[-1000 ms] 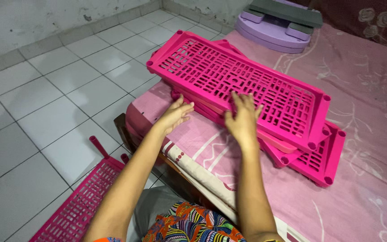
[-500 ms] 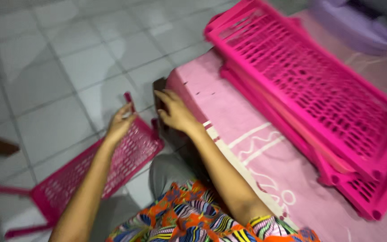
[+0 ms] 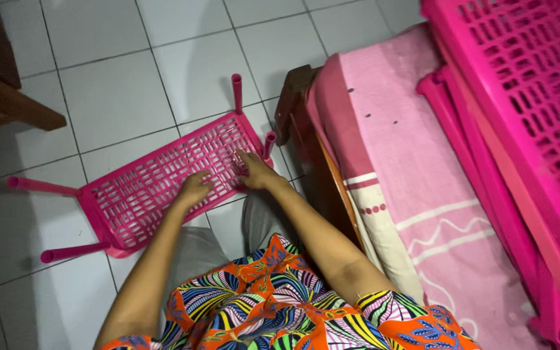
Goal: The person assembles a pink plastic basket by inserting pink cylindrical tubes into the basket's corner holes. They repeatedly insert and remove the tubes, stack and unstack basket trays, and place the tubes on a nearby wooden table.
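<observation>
Both hands are resting flat and open on the pink slotted shelf [image 3: 163,181] lying on the tiled floor [image 3: 98,78] beside the bed [image 3: 396,175], left hand [image 3: 192,189] mid-panel, right hand [image 3: 257,174] nearer its bed-side end, gripping nothing, its long axis running leftward from the bed.

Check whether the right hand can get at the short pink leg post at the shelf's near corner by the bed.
Probably yes: the right hand rests on the pink shelf panel right beside that post, with nothing between them.
</observation>
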